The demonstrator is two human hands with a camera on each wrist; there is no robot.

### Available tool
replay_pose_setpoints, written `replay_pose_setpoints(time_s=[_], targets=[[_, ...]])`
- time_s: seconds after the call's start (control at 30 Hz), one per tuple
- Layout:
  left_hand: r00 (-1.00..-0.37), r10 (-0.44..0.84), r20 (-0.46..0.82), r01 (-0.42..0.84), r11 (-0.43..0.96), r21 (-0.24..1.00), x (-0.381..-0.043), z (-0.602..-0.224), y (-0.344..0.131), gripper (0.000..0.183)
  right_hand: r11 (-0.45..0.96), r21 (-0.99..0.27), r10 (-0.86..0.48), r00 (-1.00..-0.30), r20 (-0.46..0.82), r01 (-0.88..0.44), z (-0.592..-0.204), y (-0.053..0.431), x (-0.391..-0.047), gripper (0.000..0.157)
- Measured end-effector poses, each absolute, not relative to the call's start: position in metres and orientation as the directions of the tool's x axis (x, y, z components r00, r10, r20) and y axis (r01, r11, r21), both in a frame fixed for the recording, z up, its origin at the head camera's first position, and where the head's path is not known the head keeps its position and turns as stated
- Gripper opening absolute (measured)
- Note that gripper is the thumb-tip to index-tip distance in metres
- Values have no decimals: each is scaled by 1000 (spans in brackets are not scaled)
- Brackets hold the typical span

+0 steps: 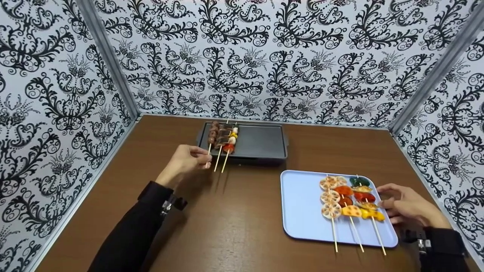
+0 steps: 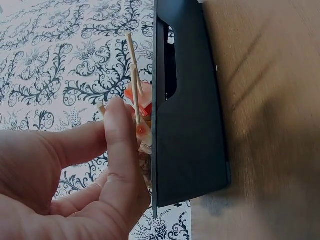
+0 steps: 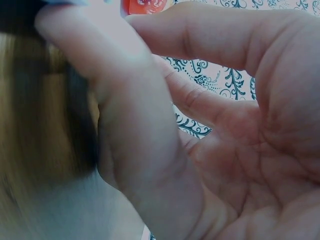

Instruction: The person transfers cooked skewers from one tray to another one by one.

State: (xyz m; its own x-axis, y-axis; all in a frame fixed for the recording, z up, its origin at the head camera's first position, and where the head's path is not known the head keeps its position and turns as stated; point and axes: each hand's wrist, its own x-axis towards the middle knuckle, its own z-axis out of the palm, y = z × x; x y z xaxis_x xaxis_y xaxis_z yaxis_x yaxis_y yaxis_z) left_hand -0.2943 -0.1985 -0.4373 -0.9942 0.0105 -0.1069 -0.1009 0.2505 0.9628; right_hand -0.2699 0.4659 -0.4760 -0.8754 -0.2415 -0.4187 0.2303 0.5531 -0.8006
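Note:
My left hand (image 1: 185, 160) pinches the wooden stick of a skewer of brown balls (image 1: 213, 133), the leftmost of three skewers on a dark griddle plate (image 1: 261, 141). Beside it lie a skewer of browned slabs (image 1: 224, 136) and one of red, white and yellow pieces (image 1: 232, 139). Their sticks overhang the front rim. My right hand (image 1: 410, 207) grips the right edge of a pale blue tray (image 1: 302, 204) between thumb and fingers. On the tray's right half lie a lotus root skewer (image 1: 330, 197) and two vegetable skewers, their sticks pointing toward me.
The griddle stands near the back of the brown wooden table (image 1: 227, 223), close to the patterned wall (image 1: 242, 64). Similar patterned panels enclose both sides. The tray sits at the front right, apart from the griddle.

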Motion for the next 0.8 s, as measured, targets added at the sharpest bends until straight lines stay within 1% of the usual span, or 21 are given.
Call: replay_pose_setpoints(time_s=[0.13, 0.3, 0.43, 0.67, 0.8], targets=[[-994, -1, -107, -104, 222, 969, -292, -434, -197, 26, 568, -789, -205, -887, -413, 236, -476, 463, -270, 62], [-997, -24, -76, -80, 209, 975, -293, -434, -195, 22, 560, -794, -214, -885, -413, 235, -476, 465, -269, 64], [-998, -20, -61, -64, 241, 968, -291, -432, -195, 23, 549, -802, -236, -877, -418, 235, -477, 467, -268, 66], [-1000, 11, 19, 22, 349, 937, -288, -425, -189, 22, 552, -799, -223, -881, -418, 239, -477, 466, -269, 66], [-999, 40, 34, 46, 355, 934, -284, -421, -182, 24, 543, -807, -227, -885, -407, 232, -477, 465, -270, 65]])
